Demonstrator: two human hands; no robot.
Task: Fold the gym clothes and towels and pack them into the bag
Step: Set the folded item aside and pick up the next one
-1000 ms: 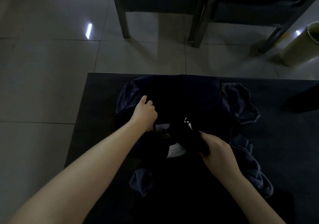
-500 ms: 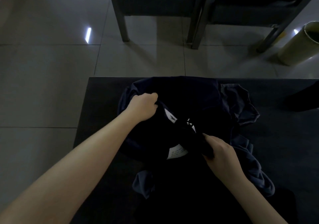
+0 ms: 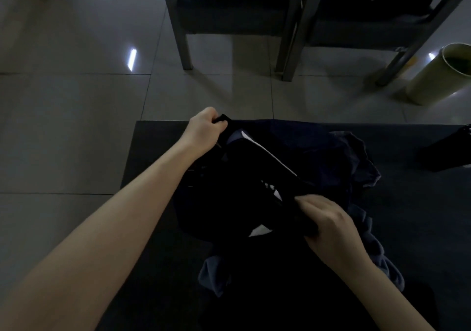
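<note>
On the dark surface (image 3: pixel 150 203), mid-frame: black garment (image 3: pixel 244 177) w/ white stripe, stretched btwn both hands. Left hand (image 3: pixel 205 133) fingers curled tight round its far corner; right hand (image 3: pixel 331 225) fingers pinch the near end. Blue-grey clothes (image 3: pixel 364 154) bunched underneath. Pale bin (image 3: pixel 443 75) on floor, far right.

Your bench (image 3: pixel 420 228) is a dark, flat top over a floor (image 3: pixel 63 126) of pale glossy tiles. Beyond your left grip (image 3: pixel 204 131) and off to its left, a bright streak of light (image 3: pixel 131 59) glints on a tile. Farther out stands a grey-legged metal frame (image 3: pixel 182 37), with a second frame (image 3: pixel 290 37) just beside it. Far beyond your right grip (image 3: pixel 328 223), to its right, a yellow-green bin (image 3: pixel 441 75) stands on the floor.
</note>
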